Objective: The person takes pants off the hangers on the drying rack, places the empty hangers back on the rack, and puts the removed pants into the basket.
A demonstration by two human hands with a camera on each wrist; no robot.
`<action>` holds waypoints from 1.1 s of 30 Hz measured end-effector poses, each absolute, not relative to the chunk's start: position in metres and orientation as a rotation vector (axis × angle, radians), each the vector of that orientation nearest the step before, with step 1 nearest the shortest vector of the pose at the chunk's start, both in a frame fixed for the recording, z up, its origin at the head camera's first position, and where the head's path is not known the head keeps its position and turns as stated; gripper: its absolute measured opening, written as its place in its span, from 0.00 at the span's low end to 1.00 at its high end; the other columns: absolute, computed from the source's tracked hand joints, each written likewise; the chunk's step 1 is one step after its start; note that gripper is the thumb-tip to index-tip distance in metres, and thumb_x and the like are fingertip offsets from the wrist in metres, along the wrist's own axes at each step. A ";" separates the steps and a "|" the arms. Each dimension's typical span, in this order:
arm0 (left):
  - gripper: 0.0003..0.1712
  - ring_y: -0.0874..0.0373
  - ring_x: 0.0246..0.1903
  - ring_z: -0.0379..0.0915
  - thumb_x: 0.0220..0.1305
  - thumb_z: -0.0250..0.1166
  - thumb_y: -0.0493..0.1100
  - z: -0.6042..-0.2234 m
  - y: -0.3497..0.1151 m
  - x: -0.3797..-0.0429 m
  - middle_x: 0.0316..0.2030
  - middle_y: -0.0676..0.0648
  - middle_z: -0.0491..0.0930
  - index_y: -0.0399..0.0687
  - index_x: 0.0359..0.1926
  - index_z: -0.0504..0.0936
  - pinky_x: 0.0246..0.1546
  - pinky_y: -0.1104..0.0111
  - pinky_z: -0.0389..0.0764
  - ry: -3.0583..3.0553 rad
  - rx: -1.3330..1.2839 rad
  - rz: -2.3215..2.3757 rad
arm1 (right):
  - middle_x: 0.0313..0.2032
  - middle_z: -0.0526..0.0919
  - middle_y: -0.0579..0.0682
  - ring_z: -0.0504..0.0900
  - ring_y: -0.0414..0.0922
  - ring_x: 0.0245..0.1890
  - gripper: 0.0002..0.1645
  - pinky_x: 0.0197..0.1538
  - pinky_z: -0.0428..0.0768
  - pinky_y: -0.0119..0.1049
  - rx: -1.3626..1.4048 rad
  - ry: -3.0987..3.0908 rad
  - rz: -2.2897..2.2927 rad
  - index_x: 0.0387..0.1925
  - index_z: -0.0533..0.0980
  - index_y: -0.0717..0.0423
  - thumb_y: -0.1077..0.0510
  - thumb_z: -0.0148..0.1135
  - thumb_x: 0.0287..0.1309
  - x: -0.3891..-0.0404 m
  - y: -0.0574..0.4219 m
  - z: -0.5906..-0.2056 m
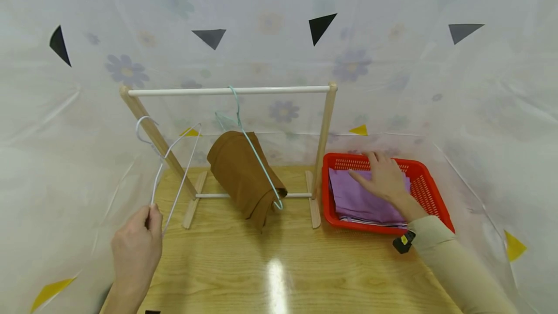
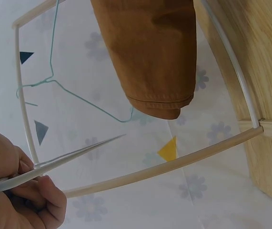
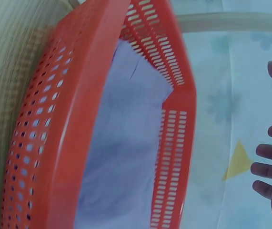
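My left hand [image 1: 138, 243] grips a white wire hanger [image 1: 167, 154] by its lower end, to the left of the wooden rack. In the left wrist view the fingers are curled round the hanger's wire. My right hand [image 1: 383, 178] is over the red basket [image 1: 429, 183], fingers spread and holding nothing. Folded purple cloth [image 1: 353, 195] lies in the basket, with a striped edge beneath it. In the right wrist view the hand stands apart from the cloth. Brown trousers [image 1: 244, 168] hang folded over a mint-green hanger [image 1: 257, 151] on the rack.
The rack has a white top rail [image 1: 187, 92] and wooden side posts [image 1: 324, 134]. It stands on a wood-grain table [image 1: 226, 270]. A pale flowered curtain [image 1: 270, 52] with black, grey and yellow triangles surrounds the table at the back and sides.
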State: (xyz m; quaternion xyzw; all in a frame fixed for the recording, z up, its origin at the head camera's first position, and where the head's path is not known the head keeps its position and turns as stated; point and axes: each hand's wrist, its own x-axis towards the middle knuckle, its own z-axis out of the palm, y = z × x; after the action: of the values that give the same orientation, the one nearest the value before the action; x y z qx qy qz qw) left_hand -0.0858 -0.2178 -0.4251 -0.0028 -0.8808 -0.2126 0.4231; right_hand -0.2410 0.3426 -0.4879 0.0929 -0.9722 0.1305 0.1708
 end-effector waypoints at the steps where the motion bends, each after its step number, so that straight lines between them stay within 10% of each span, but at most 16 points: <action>1: 0.23 0.70 0.16 0.46 0.67 0.62 0.30 -0.425 -0.218 -0.086 0.11 0.50 0.61 0.44 0.16 0.66 0.14 0.67 0.53 -2.204 -0.008 -0.534 | 0.64 0.76 0.65 0.76 0.69 0.60 0.46 0.61 0.75 0.69 0.273 -2.745 0.380 0.70 0.70 0.54 0.30 0.67 0.63 -0.241 0.339 -0.486; 18: 0.23 0.73 0.16 0.45 0.67 0.62 0.30 -0.426 -0.217 -0.086 0.11 0.51 0.61 0.44 0.16 0.67 0.14 0.71 0.52 -2.212 -0.004 -0.556 | 0.56 0.80 0.64 0.80 0.67 0.57 0.48 0.63 0.75 0.65 0.351 -2.540 0.241 0.63 0.74 0.59 0.28 0.68 0.56 -0.241 0.296 -0.468; 33: 0.22 0.74 0.16 0.45 0.67 0.62 0.31 -0.427 -0.216 -0.087 0.10 0.51 0.62 0.44 0.16 0.67 0.14 0.69 0.53 -2.192 0.000 -0.552 | 0.48 0.84 0.64 0.83 0.66 0.47 0.50 0.49 0.81 0.60 0.429 -2.294 0.119 0.57 0.78 0.62 0.21 0.51 0.61 -0.253 0.263 -0.462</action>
State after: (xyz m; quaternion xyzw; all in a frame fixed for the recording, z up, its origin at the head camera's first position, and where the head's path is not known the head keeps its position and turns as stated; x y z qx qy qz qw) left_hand -0.0868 -0.2158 -0.4268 0.0000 -0.8770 -0.2210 0.4266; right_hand -0.2528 0.2625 -0.4622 0.1691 -0.9033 0.0470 0.3915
